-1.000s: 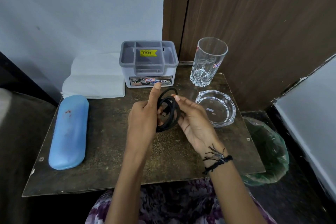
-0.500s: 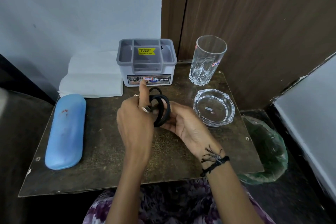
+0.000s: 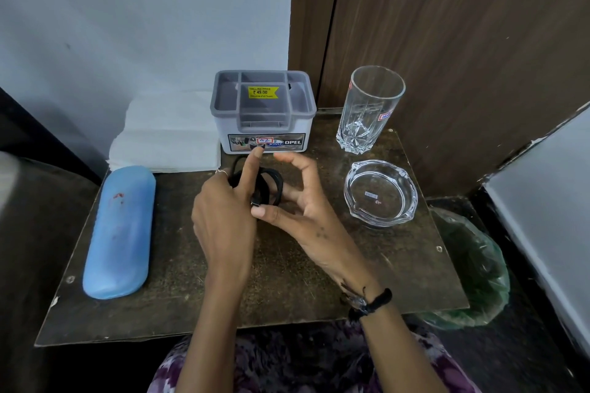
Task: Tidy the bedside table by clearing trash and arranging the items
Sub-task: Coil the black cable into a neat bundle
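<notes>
A coiled black cable point(image 3: 273, 187) hangs over the middle of the dark bedside table point(image 3: 178, 306). My left hand point(image 3: 225, 217) grips the coil, its forefinger pointing up across the loops. My right hand point(image 3: 300, 201) pinches the cable's end plug between thumb and a finger, with the other fingers spread. Behind the hands stands a grey compartment organiser point(image 3: 263, 110), and a blue glasses case point(image 3: 119, 231) lies at the left.
A tall clear glass point(image 3: 370, 108) stands at the back right, with a glass ashtray point(image 3: 381, 193) in front of it. Folded white tissues point(image 3: 166, 134) lie at the back left. A green-bagged bin point(image 3: 472, 268) sits below the table's right edge.
Both hands with the cable have shifted slightly left and lower. The right hand's fingers have spread apart, now pinching only the plug end.
</notes>
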`<state>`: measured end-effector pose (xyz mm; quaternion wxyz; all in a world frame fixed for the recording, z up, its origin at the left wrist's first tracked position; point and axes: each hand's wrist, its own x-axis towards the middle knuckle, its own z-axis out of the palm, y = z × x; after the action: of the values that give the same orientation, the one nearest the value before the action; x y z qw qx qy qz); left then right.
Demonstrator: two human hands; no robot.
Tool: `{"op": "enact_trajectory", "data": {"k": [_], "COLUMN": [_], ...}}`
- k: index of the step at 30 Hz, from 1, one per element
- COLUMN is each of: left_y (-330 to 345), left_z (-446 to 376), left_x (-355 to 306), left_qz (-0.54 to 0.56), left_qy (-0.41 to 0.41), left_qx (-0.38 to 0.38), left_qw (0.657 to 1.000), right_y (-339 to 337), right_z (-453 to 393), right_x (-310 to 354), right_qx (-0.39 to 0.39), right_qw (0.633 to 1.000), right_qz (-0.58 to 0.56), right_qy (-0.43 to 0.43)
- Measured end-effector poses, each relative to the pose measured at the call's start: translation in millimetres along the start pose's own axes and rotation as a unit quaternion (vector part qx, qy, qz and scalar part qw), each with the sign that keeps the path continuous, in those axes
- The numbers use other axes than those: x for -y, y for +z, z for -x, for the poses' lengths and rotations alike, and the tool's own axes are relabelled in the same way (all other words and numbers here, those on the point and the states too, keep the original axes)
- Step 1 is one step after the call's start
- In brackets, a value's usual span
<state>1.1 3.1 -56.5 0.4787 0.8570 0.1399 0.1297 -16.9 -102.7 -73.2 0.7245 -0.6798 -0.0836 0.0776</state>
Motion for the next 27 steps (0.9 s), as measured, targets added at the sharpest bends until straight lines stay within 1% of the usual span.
{"op": "enact_trajectory", "data": {"k": [3,5,7,9,11,14,16,17,19,21,24,27], "left_y": [1.5,4.0,7.6,10.4,11.8,13.1,15.3,16.5,18.3,18.7,15.8,12.5], "left_z": [-2.3,-0.9,0.5,0.7,-2.4,-6.0,-9.2,-10.1,-9.9,-8.6,-9.4,-10.6], "left_x": [-0.1,1.5,1.5,4.1,6.4,7.8,8.5,9.0,10.1,11.2,11.3,11.5], "left_qz": [-0.012,-0.01,-0.015,-0.024,-0.022,0.028,0.093,0.145,0.248,0.286,0.339,0.375], "left_qy": [0.009,0.004,0.002,-0.004,-0.022,-0.043,-0.073,-0.094,-0.13,-0.148,-0.167,-0.15], "left_qx": [-0.013,-0.028,-0.039,-0.055,-0.071,-0.068,-0.033,-0.007,0.052,0.102,0.167,0.235], "left_qw": [1.0,1.0,0.999,0.998,0.997,0.996,0.993,0.985,0.958,0.941,0.911,0.884], "right_y": [1.8,5.2,6.5,8.4,8.4,1.6,-2.6,-5.7,-12.4,-16.4,-20.6,-26.8], "right_z": [1.1,1.1,0.9,-0.6,-1.1,-0.8,-1.1,-1.7,-2.8,-3.3,-3.8,-2.8], "right_x": [0.6,0.6,-0.9,-0.8,1.4,5.7,7.2,7.7,8.8,10.2,9.9,9.4], "right_qx": [-0.017,-0.011,-0.045,-0.108,-0.172,-0.216,-0.244,-0.266,-0.303,-0.322,-0.345,-0.37], "right_qw": [0.996,0.992,0.99,0.983,0.977,0.967,0.956,0.945,0.917,0.898,0.892,0.892], "right_qz": [0.078,0.113,0.12,0.122,0.067,-0.056,-0.105,-0.144,-0.233,-0.277,-0.266,-0.228], "right_qy": [-0.046,-0.058,-0.065,-0.08,-0.106,-0.125,-0.124,-0.12,-0.115,-0.114,-0.121,-0.122]}}
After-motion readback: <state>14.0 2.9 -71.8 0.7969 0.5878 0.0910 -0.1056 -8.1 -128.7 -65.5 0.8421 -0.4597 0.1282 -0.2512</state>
